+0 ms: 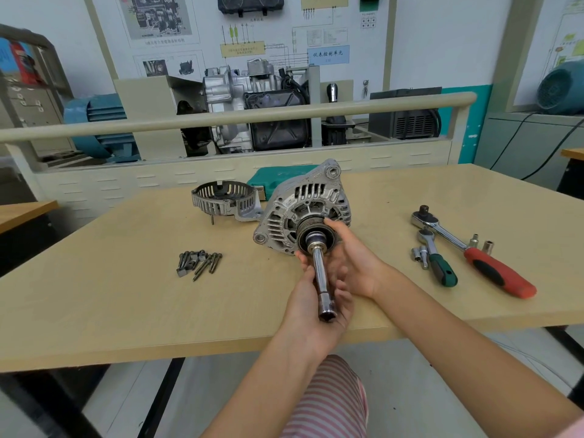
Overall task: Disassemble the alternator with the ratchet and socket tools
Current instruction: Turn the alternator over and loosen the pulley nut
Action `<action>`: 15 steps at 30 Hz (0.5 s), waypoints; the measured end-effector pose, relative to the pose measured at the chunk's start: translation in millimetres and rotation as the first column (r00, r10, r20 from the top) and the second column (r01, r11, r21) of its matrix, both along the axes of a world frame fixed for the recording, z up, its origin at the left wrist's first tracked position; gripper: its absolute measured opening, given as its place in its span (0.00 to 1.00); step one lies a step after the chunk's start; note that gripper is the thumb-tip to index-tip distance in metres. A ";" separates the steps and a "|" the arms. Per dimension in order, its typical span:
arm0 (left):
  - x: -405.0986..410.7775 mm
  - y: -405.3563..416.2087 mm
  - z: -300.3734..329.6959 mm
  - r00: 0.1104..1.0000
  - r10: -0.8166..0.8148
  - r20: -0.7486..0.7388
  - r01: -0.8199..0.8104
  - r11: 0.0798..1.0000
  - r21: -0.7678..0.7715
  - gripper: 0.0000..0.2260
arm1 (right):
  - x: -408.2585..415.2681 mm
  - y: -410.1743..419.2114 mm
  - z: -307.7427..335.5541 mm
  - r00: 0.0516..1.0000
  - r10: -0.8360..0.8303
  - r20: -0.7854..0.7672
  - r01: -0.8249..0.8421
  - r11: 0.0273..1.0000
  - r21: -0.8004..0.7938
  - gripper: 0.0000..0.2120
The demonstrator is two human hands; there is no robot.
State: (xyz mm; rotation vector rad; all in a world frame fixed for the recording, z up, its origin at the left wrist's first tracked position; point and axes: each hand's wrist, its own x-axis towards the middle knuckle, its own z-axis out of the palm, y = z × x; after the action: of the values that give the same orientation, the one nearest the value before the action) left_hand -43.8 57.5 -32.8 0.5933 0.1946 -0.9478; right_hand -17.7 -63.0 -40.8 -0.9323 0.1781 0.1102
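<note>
Your left hand (pixel 311 298) cradles the long socket (pixel 320 273), grip wrapped round it, axis running straight into the pulley (pixel 313 237) your right hand (pixel 350 257) steadies, alternator (pixel 300 210) tilted on the worktop (pixel 126 295).

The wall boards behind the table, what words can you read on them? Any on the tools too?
"仪表控制单元": on the blue label on the wall board.
Other print on that board, and on the board at right: too small or blurred.
Green tool case, ratchets, alternator: no text readable.
</note>
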 end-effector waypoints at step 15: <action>-3.6 1.7 0.5 0.999 0.035 0.016 -0.034 0.999 -0.003 0.16 | -2.0 3.2 3.1 1.000 -0.006 -0.008 0.007 1.000 0.015 0.30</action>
State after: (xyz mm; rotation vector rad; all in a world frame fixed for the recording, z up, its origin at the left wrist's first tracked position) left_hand -47.4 59.2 -32.3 0.5936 0.1885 -0.9095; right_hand -19.8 -59.9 -37.8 -0.9160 0.1874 0.1092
